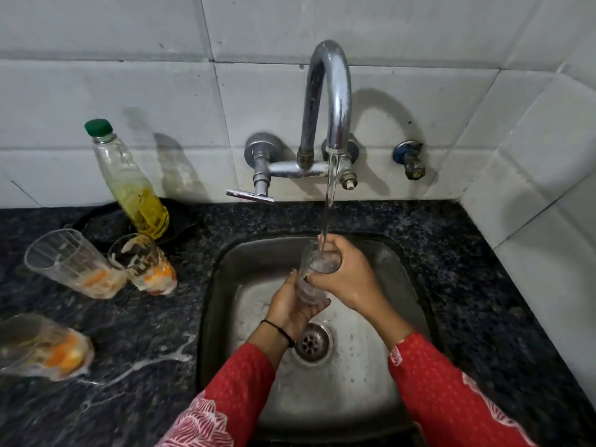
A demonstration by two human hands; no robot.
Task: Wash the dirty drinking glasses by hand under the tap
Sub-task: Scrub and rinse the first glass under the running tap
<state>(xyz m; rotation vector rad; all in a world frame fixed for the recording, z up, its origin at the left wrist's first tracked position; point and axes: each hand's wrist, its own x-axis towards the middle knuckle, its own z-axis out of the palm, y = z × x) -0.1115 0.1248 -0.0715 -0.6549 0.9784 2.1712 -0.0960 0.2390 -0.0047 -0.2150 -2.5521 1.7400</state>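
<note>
A clear drinking glass [314, 272] is upright over the steel sink [371, 366], under the running stream from the curved chrome tap [329, 101]. My left hand [292, 304] cups its base from below. My right hand [346, 272] grips its rim, fingers partly over the mouth, as water pours in. On the dark counter to the left stand three dirty glasses with orange residue: one tilted glass [72, 264], one beside it [145, 264], and one at the left edge [42, 346].
A clear bottle [129, 182] with a green cap and yellow liquid stands by the wall behind the dirty glasses. Spilled milky liquid [151, 362] streaks the counter. The tap handle [250, 195] juts left. The drain [312, 345] sits mid-sink. A small wall valve [409, 159] is on the right.
</note>
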